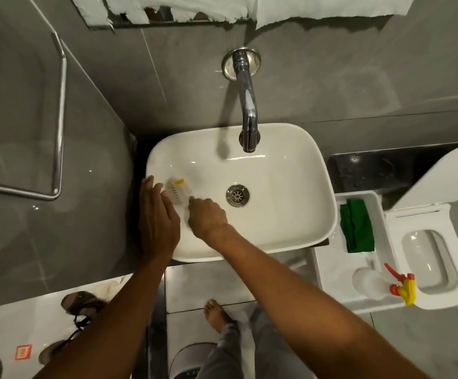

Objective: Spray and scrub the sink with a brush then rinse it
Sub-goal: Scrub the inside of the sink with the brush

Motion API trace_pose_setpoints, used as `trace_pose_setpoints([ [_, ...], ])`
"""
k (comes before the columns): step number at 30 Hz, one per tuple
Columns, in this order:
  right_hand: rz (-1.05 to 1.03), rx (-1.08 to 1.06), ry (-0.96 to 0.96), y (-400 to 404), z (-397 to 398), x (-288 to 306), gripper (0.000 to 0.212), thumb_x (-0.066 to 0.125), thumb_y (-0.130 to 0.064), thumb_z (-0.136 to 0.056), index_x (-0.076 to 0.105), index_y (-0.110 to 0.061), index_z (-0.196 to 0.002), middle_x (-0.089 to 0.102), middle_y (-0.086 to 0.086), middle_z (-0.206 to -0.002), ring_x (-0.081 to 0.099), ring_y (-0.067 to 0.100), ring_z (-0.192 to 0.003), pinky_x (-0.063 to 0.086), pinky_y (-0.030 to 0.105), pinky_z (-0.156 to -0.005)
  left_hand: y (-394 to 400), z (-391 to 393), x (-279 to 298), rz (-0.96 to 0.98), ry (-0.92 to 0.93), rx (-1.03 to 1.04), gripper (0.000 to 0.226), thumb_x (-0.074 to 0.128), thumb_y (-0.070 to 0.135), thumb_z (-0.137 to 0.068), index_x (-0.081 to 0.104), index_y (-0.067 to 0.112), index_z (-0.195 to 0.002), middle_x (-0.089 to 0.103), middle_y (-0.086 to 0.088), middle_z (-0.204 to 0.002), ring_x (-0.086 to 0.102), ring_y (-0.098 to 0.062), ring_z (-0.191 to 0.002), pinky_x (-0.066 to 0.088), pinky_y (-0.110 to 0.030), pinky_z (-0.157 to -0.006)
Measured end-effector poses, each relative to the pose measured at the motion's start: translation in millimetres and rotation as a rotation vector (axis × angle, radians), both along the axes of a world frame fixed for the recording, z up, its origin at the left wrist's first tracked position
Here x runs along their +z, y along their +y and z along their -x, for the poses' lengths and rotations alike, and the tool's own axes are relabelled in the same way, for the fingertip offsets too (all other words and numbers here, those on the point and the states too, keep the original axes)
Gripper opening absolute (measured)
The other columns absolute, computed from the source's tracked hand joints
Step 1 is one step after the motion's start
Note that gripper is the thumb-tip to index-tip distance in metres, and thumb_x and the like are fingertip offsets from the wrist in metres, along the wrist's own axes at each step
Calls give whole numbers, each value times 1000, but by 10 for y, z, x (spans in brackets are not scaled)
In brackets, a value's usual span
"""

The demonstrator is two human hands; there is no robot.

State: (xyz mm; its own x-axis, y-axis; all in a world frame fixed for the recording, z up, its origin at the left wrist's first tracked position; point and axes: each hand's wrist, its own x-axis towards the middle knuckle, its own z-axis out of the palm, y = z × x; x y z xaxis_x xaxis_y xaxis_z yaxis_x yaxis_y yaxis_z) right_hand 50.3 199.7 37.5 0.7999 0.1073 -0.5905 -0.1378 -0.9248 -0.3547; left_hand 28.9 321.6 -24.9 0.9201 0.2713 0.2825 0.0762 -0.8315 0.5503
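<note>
The person stands over the glossy white rounded-rectangle ceramic sink (290, 214), scrubbing its left inner wall. The right hand (207, 217) is closed round the handle of the pale cream plastic scrub brush with a yellow tab (177, 191), whose head lies against the basin's left slope, near the round chrome drain (237, 195). The left hand (158, 217) is flat and open, holding nothing, its palm resting on the sink's left rim with the fingertips right by the brush head.

To scrub well, I would keep the bristles pressed flat to the curve, work in short overlapping strokes down toward the drain, and let the left hand only steady the body, clear of the brush's path. The far wall under the curved chrome wall tap (247, 105) and the right side look yet to be covered. No water is running. The translucent white spray bottle with its red and yellow trigger (372, 283) lies on the white tray (329, 269) to the right, beside a folded green cloth (357, 225).
</note>
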Motion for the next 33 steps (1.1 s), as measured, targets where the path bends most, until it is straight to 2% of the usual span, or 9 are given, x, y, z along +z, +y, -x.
trace_pose_setpoints([
  [2,24,-81,38,-245,-8,47,37,52,-25,-102,67,-12,-134,71,14,-129,69,36,-121,55,41,-94,-12,-4,10,13,-23,-2,38,40,19,-116,63,-5,-133,55,-24,-156,49,-40,-150,44,-47,-122],
  [5,174,-229,137,-990,-5,155,45,49,-33,-102,62,-9,-139,65,16,-139,63,37,-130,50,42,-104,-20,-6,27,22,-37,3,36,41,17,-115,63,-6,-131,56,-25,-154,49,-42,-150,42,-45,-123],
  [8,327,-469,117,-1786,-21,299,42,49,-25,-102,61,-5,-138,64,18,-140,62,38,-129,50,43,-105,-24,1,39,22,-31,11,34,44,16,-115,63,-7,-132,57,-25,-154,49,-41,-150,40,-42,-123],
  [10,377,-559,77,-1938,-5,336,38,53,-20,-100,62,-4,-134,66,18,-137,64,38,-127,51,43,-103,-24,2,39,15,-33,8,34,44,17,-115,63,-6,-132,57,-24,-154,49,-40,-150,39,-39,-123],
  [17,236,-200,169,-793,354,390,41,51,-21,-101,61,-10,-140,63,10,-142,62,30,-132,49,37,-105,-17,2,18,7,-35,2,37,42,19,-116,63,-6,-133,57,-25,-153,49,-41,-150,43,-44,-122],
  [21,211,-23,228,-672,467,445,46,50,-23,-101,55,-12,-145,60,11,-147,59,32,-135,45,38,-107,-12,10,14,33,-19,-6,38,42,21,-116,62,-4,-137,55,-23,-156,48,-40,-151,43,-44,-123],
  [24,325,-96,211,-1043,276,557,51,51,-25,-100,51,-12,-150,57,11,-151,56,32,-139,44,40,-110,3,5,0,27,-42,-12,35,43,17,-115,62,-6,-133,57,-25,-153,49,-41,-150,40,-42,-124],
  [29,523,-274,213,-1975,27,779,48,55,-17,-95,58,-6,-141,63,15,-143,61,35,-131,49,42,-105,5,-3,-5,42,-46,-12,35,43,18,-116,63,-5,-133,57,-24,-153,50,-38,-149,41,-40,-124],
  [33,470,-178,214,-1665,186,734,50,54,-26,-99,54,-8,-146,60,12,-147,59,32,-135,48,40,-106,-8,3,10,32,-46,-6,35,43,19,-116,63,-4,-132,58,-24,-152,51,-38,-148,41,-38,-123],
])
